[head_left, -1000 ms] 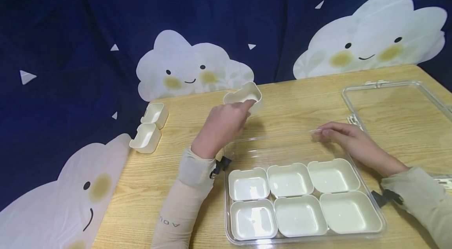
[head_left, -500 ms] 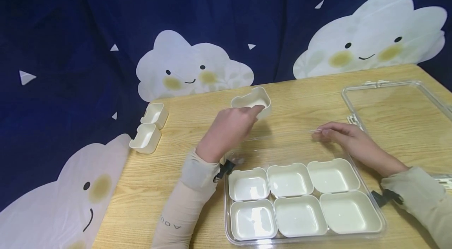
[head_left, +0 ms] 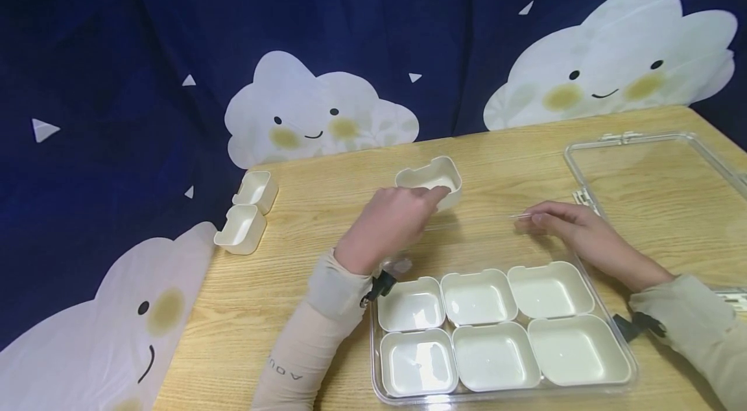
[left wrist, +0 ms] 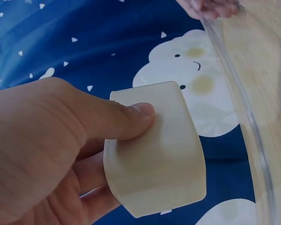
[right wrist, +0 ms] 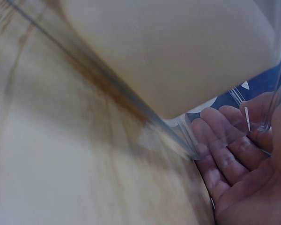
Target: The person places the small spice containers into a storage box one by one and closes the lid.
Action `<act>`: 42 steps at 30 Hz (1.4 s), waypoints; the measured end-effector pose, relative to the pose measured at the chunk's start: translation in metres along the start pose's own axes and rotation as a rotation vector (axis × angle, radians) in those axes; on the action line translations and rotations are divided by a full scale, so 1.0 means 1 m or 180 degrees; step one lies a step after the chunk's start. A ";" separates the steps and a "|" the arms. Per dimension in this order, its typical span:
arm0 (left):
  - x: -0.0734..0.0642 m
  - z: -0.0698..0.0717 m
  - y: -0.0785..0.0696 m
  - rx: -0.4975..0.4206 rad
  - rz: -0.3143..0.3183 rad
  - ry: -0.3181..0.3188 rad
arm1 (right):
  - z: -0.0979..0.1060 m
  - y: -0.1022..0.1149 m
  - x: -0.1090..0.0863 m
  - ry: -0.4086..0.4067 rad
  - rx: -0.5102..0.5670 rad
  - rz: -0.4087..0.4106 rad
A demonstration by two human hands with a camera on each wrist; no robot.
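Observation:
A small cream bin (head_left: 430, 172) with a notched rim is in my left hand (head_left: 388, 223), raised over the far edge of a clear plastic box (head_left: 502, 396). Seen from the left wrist, the thumb presses on one wall of the bin (left wrist: 161, 159) and the fingers lie on its other side. Several cream bins (head_left: 496, 359) stand in two rows in the near part of the box. My right hand (head_left: 574, 236) grips the box's far right corner. In the right wrist view that hand (right wrist: 239, 164) is partly seen through the clear plastic.
Two more cream bins, one (head_left: 258, 189) behind the other (head_left: 242, 229), stand at the table's left edge. A clear lid-like frame with clips (head_left: 636, 139) lies at the right. Behind the wooden table (head_left: 303, 216) hangs a dark blue cloud-patterned curtain (head_left: 455, 22).
My left hand has carried the cream bin rightward and nearer, toward the box's far edge. The right hand and the box have stayed put.

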State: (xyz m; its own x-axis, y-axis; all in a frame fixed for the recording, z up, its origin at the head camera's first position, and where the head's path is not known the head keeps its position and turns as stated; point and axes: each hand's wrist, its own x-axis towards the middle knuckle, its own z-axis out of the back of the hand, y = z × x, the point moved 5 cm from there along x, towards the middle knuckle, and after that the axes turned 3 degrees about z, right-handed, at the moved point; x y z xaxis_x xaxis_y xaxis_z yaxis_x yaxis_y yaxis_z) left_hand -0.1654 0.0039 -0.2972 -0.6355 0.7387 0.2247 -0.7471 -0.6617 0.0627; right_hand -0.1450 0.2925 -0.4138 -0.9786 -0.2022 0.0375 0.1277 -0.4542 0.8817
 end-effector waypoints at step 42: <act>0.006 -0.016 -0.034 0.0024 -0.0336 0.0455 | 0.000 -0.001 0.000 0.0042 -0.0073 0.0026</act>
State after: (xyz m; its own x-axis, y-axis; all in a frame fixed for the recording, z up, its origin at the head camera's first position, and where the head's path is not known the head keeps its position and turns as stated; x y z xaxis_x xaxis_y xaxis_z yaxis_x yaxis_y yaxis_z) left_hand -0.1464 0.0328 -0.3139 -0.5752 0.8145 0.0761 -0.8100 -0.5801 0.0861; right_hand -0.1449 0.2929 -0.4142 -0.9753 -0.2174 0.0382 0.1394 -0.4723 0.8704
